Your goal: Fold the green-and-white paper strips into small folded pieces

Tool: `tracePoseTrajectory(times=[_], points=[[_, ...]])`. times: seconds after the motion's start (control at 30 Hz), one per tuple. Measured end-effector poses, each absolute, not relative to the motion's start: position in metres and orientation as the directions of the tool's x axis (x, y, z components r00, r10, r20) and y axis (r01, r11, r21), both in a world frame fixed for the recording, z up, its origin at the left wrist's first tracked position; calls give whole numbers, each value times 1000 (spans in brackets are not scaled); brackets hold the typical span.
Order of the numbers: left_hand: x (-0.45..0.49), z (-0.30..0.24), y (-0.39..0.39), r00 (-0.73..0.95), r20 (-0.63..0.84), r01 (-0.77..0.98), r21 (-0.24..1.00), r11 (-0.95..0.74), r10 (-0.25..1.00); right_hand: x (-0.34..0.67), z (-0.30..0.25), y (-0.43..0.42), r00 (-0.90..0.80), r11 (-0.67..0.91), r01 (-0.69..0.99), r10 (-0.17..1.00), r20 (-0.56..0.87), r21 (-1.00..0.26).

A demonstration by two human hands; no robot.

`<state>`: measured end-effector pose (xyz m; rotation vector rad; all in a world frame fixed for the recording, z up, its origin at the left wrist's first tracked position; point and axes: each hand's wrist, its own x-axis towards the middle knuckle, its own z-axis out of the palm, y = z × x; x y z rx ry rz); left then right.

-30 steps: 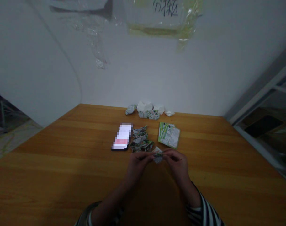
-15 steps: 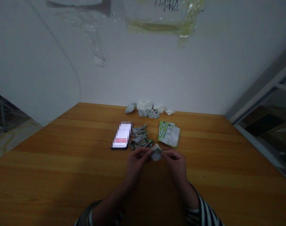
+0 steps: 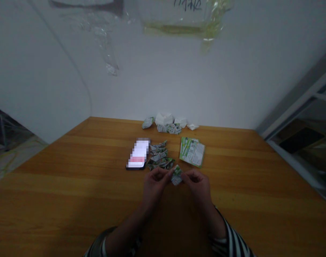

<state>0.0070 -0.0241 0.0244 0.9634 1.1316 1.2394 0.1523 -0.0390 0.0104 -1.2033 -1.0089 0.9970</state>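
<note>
My left hand (image 3: 156, 184) and my right hand (image 3: 197, 184) both pinch a small folded piece of green-and-white printed paper (image 3: 176, 175) between them, just above the wooden table. Directly ahead of my left hand lies a loose row of similar folded paper pieces (image 3: 159, 157). Beyond my right hand is a small stack of flat green-and-white printed sheets (image 3: 192, 151), apart from my fingers. A smartphone (image 3: 137, 154) with a lit, pixelated screen lies left of the folded row.
Crumpled white and green paper pieces (image 3: 165, 123) sit along the far table edge against a white wall (image 3: 163, 82). A clear plastic bag (image 3: 184, 21) hangs on the wall. A pale window frame (image 3: 299, 103) stands at the right of the table (image 3: 72, 171).
My hands have drawn slightly closer together, and the folded paper piece between them has shifted and turned a little. The objects on the table have not moved apart from a small shift of the view.
</note>
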Motion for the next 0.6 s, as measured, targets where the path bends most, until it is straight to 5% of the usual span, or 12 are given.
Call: tracePoseTrajectory(times=[0.27,0.6], points=[[9,30,-28,40,-125,-261,956,131,991,147,14,-42,287,85,-143,957,41,-986],[0,18,-14,199,-242,-140,952,272,950,150,12,-36,40,88,-253,996,80,-964]])
